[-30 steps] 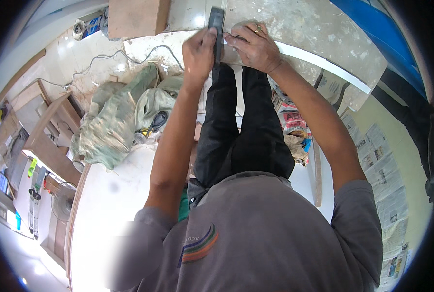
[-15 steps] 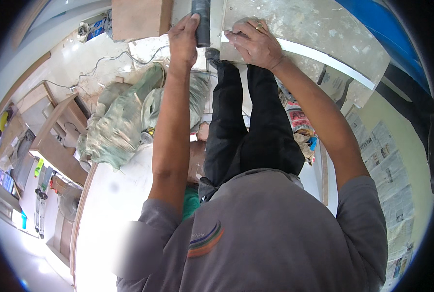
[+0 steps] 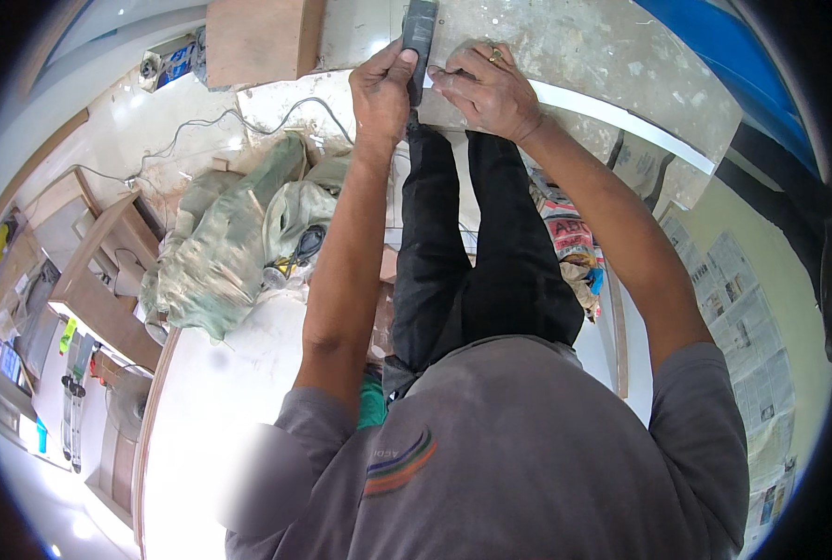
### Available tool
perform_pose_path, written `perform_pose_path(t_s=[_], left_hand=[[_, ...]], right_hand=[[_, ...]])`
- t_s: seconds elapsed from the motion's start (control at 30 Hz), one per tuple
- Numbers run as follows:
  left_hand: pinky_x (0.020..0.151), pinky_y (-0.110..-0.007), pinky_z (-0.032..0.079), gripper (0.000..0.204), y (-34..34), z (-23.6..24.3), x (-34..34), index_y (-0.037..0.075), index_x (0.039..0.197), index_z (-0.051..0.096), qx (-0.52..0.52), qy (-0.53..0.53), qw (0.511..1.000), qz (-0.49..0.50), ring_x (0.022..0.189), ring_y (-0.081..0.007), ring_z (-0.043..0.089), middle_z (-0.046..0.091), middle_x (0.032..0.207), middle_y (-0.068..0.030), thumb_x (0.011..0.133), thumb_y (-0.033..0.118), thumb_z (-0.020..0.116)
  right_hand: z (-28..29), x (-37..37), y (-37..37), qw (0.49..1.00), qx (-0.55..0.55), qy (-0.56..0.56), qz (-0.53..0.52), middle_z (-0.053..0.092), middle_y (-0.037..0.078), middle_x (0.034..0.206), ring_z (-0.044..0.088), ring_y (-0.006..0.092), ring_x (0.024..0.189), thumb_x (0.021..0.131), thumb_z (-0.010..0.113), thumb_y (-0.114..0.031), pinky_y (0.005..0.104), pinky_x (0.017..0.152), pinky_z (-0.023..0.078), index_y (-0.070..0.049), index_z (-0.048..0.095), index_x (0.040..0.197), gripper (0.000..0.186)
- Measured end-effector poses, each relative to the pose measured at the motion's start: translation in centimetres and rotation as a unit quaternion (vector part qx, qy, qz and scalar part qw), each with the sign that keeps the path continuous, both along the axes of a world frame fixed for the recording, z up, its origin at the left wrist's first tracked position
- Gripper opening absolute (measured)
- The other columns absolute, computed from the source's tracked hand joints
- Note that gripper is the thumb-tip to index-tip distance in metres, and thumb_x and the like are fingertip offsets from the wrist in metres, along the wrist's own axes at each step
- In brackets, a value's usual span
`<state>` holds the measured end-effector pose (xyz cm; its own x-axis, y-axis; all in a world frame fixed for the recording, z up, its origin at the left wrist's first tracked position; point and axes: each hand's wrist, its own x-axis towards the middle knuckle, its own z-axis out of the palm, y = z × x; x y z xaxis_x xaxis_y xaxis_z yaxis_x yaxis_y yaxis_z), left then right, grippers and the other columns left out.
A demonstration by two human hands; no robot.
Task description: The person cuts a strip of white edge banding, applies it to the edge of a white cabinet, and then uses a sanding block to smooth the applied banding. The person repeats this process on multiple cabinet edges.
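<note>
My left hand (image 3: 381,89) is closed on a long dark grey block (image 3: 419,40), held upright in the picture just left of my right hand (image 3: 486,89). That hand has curled fingers pressed on the left end of a long white strip (image 3: 640,121), which runs rightward along a scuffed, paint-spotted board (image 3: 584,47). A ring shows on one finger. My fingers hide the strip's end, and whether the block touches it I cannot tell. My legs in black trousers stretch out beneath both hands.
A plywood box (image 3: 259,37) stands at top left, near a grey cable (image 3: 306,101). Crumpled greenish sheets (image 3: 212,257) lie beside a white panel (image 3: 211,411). Wooden frames (image 3: 98,308) and a fan (image 3: 126,406) are at left, newspapers (image 3: 743,345) and blue sheeting (image 3: 752,75) at right.
My left hand with the block swung left and up half a second ago and is now back rightward, close to my right hand, which stays on the strip.
</note>
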<state>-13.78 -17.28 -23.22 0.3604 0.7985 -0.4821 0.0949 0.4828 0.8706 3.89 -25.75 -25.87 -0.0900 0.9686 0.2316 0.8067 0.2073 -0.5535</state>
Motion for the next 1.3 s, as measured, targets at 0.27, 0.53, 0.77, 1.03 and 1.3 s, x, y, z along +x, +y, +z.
perform_pose_path(t_s=[0.27,0.53,0.77,1.03,1.3], left_hand=[[0.065,-0.029,0.041,0.028,-1.3,0.9,-0.8,-0.004,0.118,0.075,-0.008,0.197,0.979,-0.044,0.073,-0.0088,0.047,0.058,0.076,0.0017,0.102,0.016,0.066],[0.069,-0.029,0.044,0.026,-2.5,0.8,-2.0,-0.006,0.111,0.075,0.034,0.103,0.994,-0.005,0.078,-0.0100,0.051,0.062,0.084,-0.0003,0.100,0.016,0.066],[0.067,-0.027,0.043,0.024,2.0,-4.1,-0.4,-0.005,0.109,0.076,-0.004,-0.029,0.999,0.020,0.076,-0.0086,0.051,0.062,0.082,0.0007,0.102,0.015,0.064],[0.068,-0.028,0.044,0.032,-2.8,-0.2,-3.6,-0.004,0.111,0.076,-0.030,0.102,0.994,0.015,0.076,-0.0086,0.052,0.066,0.082,-0.0015,0.104,0.026,0.066],[0.068,-0.030,0.044,0.034,-1.8,0.9,-1.8,-0.005,0.106,0.074,0.040,0.158,0.985,-0.058,0.077,-0.0103,0.050,0.062,0.080,-0.0005,0.104,0.028,0.067]], right_hand=[[0.2,-0.1,0.1,1.000,0.007,-0.001,-0.001,0.060,0.001,0.093,0.061,0.0223,0.100,0.086,0.080,-0.020,0.0408,0.093,0.045,-0.016,0.079,0.110,0.024],[0.2,0.0,0.2,1.000,0.010,-0.002,-0.002,0.059,0.000,0.090,0.061,0.0220,0.098,0.087,0.079,-0.022,0.0397,0.092,0.044,-0.018,0.080,0.111,0.024],[0.3,0.0,0.2,1.000,0.012,0.024,-0.011,0.060,-0.001,0.089,0.061,0.0213,0.093,0.086,0.080,-0.020,0.0393,0.089,0.044,-0.019,0.081,0.108,0.021],[0.3,-0.1,0.2,0.999,0.020,0.021,-0.021,0.060,-0.001,0.088,0.060,0.0213,0.093,0.084,0.081,-0.019,0.0394,0.086,0.044,-0.020,0.080,0.107,0.023],[0.6,-0.1,0.4,1.000,0.026,-0.001,-0.004,0.059,0.001,0.086,0.060,0.0212,0.091,0.086,0.081,-0.017,0.0385,0.083,0.043,-0.014,0.080,0.104,0.019]])
